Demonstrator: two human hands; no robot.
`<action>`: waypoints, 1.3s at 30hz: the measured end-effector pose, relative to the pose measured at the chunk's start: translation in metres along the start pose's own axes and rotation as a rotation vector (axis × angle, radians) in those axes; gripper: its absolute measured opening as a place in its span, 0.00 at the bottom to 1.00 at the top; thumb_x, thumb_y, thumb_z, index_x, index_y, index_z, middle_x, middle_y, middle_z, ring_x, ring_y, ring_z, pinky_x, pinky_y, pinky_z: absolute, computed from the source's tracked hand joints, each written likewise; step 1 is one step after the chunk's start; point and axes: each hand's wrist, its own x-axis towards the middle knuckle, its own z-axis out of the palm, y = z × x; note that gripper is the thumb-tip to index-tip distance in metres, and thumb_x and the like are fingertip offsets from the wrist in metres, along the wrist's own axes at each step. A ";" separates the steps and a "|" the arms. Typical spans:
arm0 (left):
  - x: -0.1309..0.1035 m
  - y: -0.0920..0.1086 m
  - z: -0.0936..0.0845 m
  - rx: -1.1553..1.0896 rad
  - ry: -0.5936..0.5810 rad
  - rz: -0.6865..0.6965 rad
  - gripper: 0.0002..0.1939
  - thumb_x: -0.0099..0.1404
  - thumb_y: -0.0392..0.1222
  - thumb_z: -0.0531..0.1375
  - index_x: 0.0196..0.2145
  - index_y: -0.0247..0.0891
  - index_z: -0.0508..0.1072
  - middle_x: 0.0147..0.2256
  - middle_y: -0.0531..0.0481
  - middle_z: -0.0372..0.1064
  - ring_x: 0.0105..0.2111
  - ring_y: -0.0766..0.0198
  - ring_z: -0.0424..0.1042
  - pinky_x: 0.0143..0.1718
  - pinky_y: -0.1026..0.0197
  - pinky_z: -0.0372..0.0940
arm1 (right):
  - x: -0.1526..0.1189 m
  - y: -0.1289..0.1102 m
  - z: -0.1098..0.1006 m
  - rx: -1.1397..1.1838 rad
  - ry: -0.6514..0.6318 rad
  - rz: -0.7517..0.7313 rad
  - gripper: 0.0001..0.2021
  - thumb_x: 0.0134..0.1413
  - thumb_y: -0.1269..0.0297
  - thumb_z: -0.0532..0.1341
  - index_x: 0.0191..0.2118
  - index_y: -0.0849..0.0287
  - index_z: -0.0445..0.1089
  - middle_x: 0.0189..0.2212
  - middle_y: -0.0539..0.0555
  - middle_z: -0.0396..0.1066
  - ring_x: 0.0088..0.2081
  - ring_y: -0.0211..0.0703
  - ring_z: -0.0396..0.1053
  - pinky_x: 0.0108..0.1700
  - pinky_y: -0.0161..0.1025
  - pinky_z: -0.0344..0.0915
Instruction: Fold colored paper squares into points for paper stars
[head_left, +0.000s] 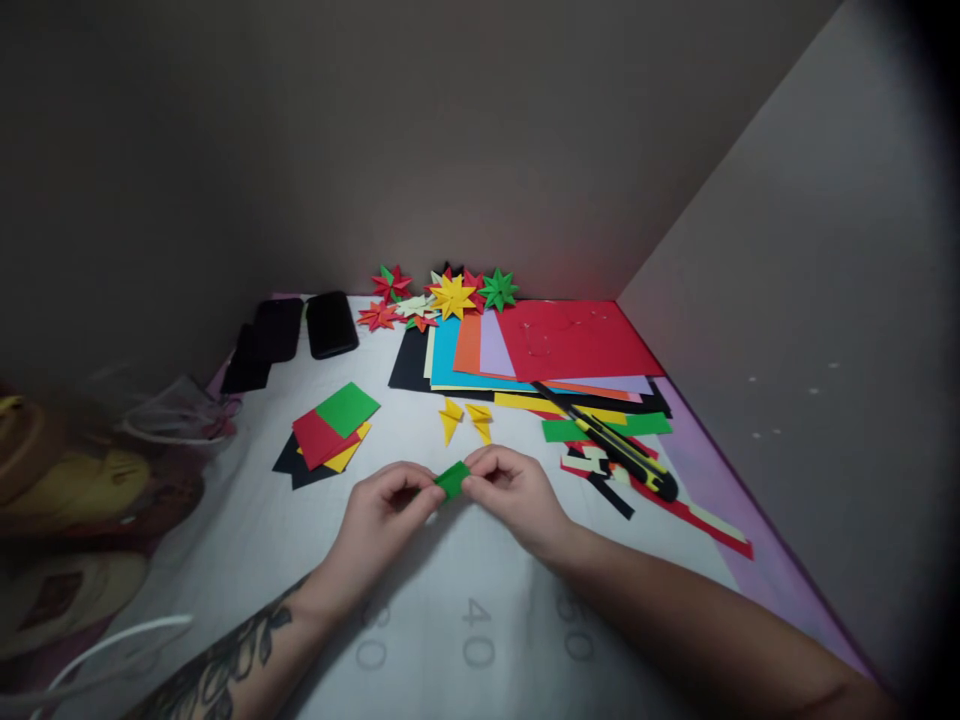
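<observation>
A small green paper piece, which looks folded, is held just above the white surface between both hands. My left hand pinches its left end between thumb and fingers. At the right end, the thumb and fingers of my right hand are closed on the same piece. Just beyond the hands lie two folded yellow pieces, one on the left and one on the right. To the left is a fanned stack of paper squares with a green square and a red square on top.
A yellow and black cutter lies on paper strips at the right. Behind are coloured sheets and folded paper stars. A black phone rests at the back left. Blurred containers stand at the left edge.
</observation>
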 end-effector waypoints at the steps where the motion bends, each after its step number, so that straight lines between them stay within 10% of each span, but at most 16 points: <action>1: 0.000 0.000 0.000 0.003 0.002 -0.009 0.07 0.57 0.43 0.61 0.26 0.37 0.73 0.31 0.49 0.73 0.30 0.63 0.70 0.32 0.64 0.65 | 0.000 0.000 0.000 0.019 -0.001 0.013 0.07 0.40 0.66 0.66 0.22 0.58 0.67 0.30 0.52 0.71 0.33 0.40 0.69 0.38 0.38 0.66; 39: -0.004 0.006 0.010 -0.089 0.063 -0.092 0.09 0.51 0.39 0.64 0.17 0.37 0.69 0.28 0.49 0.73 0.28 0.65 0.71 0.30 0.64 0.65 | -0.004 0.001 0.005 0.074 0.056 0.071 0.07 0.41 0.70 0.64 0.21 0.59 0.64 0.27 0.49 0.69 0.30 0.38 0.67 0.34 0.36 0.64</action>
